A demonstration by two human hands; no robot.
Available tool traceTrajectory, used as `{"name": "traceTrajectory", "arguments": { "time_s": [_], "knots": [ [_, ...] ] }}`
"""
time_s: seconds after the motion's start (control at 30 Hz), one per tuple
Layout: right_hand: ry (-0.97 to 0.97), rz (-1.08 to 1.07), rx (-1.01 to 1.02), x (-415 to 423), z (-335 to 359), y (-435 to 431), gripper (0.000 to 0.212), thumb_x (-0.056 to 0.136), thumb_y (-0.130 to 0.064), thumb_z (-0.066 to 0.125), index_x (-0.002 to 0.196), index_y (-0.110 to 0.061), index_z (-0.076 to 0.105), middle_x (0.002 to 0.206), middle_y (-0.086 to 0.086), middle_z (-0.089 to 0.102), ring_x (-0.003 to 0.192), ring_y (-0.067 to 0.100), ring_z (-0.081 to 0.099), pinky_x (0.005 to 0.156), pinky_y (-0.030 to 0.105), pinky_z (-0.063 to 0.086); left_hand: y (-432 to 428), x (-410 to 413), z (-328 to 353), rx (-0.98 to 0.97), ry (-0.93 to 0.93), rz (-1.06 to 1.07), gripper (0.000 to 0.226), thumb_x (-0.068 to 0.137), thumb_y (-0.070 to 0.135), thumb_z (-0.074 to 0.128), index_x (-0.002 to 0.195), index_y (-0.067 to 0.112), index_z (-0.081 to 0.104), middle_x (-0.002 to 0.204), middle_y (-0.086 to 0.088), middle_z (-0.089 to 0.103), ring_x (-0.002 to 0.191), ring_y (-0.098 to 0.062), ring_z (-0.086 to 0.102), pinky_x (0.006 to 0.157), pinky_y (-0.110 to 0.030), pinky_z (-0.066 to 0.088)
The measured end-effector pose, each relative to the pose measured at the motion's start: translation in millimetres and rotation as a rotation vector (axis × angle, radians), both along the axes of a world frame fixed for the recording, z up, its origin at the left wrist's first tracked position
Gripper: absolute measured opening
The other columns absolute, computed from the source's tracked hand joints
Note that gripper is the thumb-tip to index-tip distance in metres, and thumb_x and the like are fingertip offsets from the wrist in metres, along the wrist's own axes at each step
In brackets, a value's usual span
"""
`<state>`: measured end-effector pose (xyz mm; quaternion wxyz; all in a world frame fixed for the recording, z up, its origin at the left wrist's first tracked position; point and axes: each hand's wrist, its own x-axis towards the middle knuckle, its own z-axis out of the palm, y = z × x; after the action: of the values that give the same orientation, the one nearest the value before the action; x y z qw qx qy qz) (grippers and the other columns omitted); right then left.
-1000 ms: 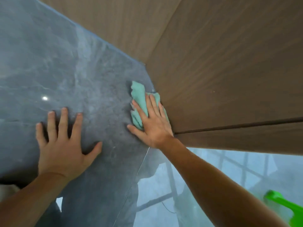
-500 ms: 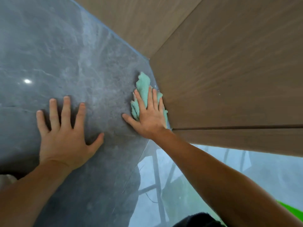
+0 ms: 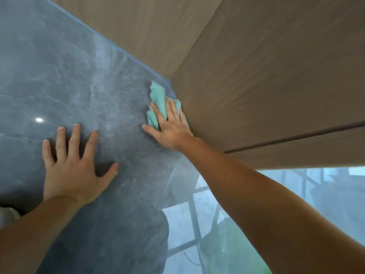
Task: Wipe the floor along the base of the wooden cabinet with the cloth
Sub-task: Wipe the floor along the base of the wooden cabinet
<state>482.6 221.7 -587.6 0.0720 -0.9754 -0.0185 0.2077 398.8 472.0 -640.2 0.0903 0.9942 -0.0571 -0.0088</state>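
A crumpled teal cloth (image 3: 158,97) lies on the grey marbled floor (image 3: 79,80), right against the base of the wooden cabinet (image 3: 266,82) near its corner. My right hand (image 3: 169,125) presses flat on the cloth, fingers spread over it and pointing toward the corner; the cloth's far end sticks out past my fingertips. My left hand (image 3: 73,165) rests flat on the floor to the left, fingers apart, holding nothing.
A second wooden panel (image 3: 142,32) runs away to the upper left and meets the cabinet at the corner. A dark horizontal seam (image 3: 296,137) crosses the cabinet face. The glossy floor at lower right reflects a window frame (image 3: 197,214).
My right hand has slid the cloth along the cabinet base toward the corner. The left hand has stayed planted; the view shifted a little.
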Motion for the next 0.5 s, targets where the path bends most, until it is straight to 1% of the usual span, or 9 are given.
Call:
{"name": "traceTrajectory", "arguments": {
  "time_s": [0.07,0.13,0.23,0.3,0.33,0.4,0.47,0.5],
  "knots": [
    [-0.006,0.067,-0.018,-60,1,-17,0.08,0.087,-0.07,0.037,0.153,-0.037,0.007,0.164,0.012,-0.006,0.15,0.025,-0.012,0.121,0.048,-0.002,0,-1,0,-0.029,0.013,-0.006,0.095,0.072,0.074,0.042,0.151,0.021,0.031,0.163,-0.018,0.02,0.15,-0.043,0.01,0.119,-0.061,0.004],
    [0.004,0.123,-0.039,-122,1,-35,0.082,0.086,-0.07,0.039,0.153,-0.036,0.006,0.164,0.014,-0.004,0.15,0.028,-0.011,0.122,0.05,0.002,1,-1,2,-0.052,0.046,-0.007,0.094,0.075,0.071,0.042,0.153,0.02,0.027,0.163,-0.02,0.018,0.15,-0.046,0.011,0.118,-0.065,0.008],
    [0.058,0.115,-0.054,-197,5,-53,0.084,0.085,-0.072,0.036,0.153,-0.036,0.001,0.164,0.015,-0.005,0.149,0.032,-0.014,0.12,0.055,0.005,2,-2,5,-0.056,0.093,0.001,0.092,0.079,0.068,0.041,0.154,0.018,0.022,0.164,-0.022,0.013,0.15,-0.047,0.007,0.116,-0.068,0.014],
    [0.119,0.088,-0.069,-227,10,-57,0.084,0.085,-0.072,0.034,0.152,-0.039,-0.003,0.164,0.013,-0.01,0.148,0.031,-0.019,0.12,0.056,0.005,2,-3,7,-0.064,0.105,0.001,0.089,0.081,0.065,0.041,0.154,0.019,0.02,0.164,-0.023,0.011,0.149,-0.048,0.008,0.114,-0.071,0.02],
    [0.138,0.061,-0.043,-234,13,-58,0.082,0.085,-0.072,0.035,0.152,-0.041,-0.002,0.164,0.011,-0.011,0.149,0.03,-0.019,0.121,0.055,0.003,2,-3,7,-0.071,0.109,0.0,0.087,0.082,0.064,0.041,0.154,0.02,0.019,0.163,-0.022,0.011,0.149,-0.048,0.009,0.113,-0.071,0.022],
    [0.136,-0.042,0.114,-235,22,-56,0.075,0.087,-0.066,0.044,0.151,-0.044,0.01,0.165,0.008,-0.005,0.15,0.027,-0.013,0.121,0.05,0.002,3,-3,9,-0.071,0.088,-0.009,0.084,0.084,0.063,0.04,0.153,0.02,0.018,0.163,-0.022,0.012,0.148,-0.049,0.01,0.113,-0.071,0.021],
    [0.04,-0.237,0.347,-232,33,-55,0.066,0.09,-0.052,0.054,0.149,-0.038,0.029,0.163,0.011,0.015,0.151,0.029,0.004,0.122,0.045,0.009,0,-5,11,-0.08,0.055,-0.007,0.08,0.085,0.062,0.036,0.151,0.018,0.021,0.162,-0.023,0.017,0.147,-0.05,0.012,0.115,-0.069,0.017],
    [-0.056,-0.343,0.422,-231,37,-55,0.062,0.09,-0.044,0.059,0.147,-0.031,0.037,0.159,0.013,0.027,0.149,0.031,0.016,0.121,0.043,0.015,-5,-7,12,-0.081,0.052,0.012,0.079,0.086,0.06,0.036,0.151,0.017,0.022,0.162,-0.024,0.018,0.147,-0.051,0.012,0.116,-0.068,0.014]
  ]
}}
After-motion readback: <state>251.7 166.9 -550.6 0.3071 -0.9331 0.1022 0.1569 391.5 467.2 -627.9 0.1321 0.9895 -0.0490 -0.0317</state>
